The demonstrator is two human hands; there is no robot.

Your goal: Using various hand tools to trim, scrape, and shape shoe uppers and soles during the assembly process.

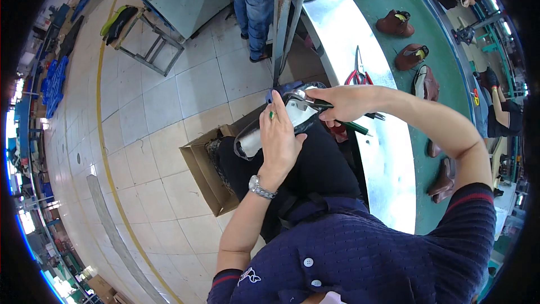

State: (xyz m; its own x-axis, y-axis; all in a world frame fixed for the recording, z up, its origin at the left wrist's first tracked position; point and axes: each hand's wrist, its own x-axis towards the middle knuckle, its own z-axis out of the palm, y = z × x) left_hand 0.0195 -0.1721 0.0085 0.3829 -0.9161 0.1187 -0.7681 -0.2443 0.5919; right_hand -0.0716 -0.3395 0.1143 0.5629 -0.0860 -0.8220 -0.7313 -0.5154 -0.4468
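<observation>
Shoe [301, 114]: lies over your lap, pale underside up, dark edging around it.
Left hand [279, 138]: over the shoe, fingers extended; cannot tell whether you grip it.
Right hand [347, 103]: you grasp green-handled pincers [297, 96], head at the shoe's far end.
Done: edge work appears underway; extent unclear.
Left: underside looks soleless, so shoe seems unfinished.
</observation>
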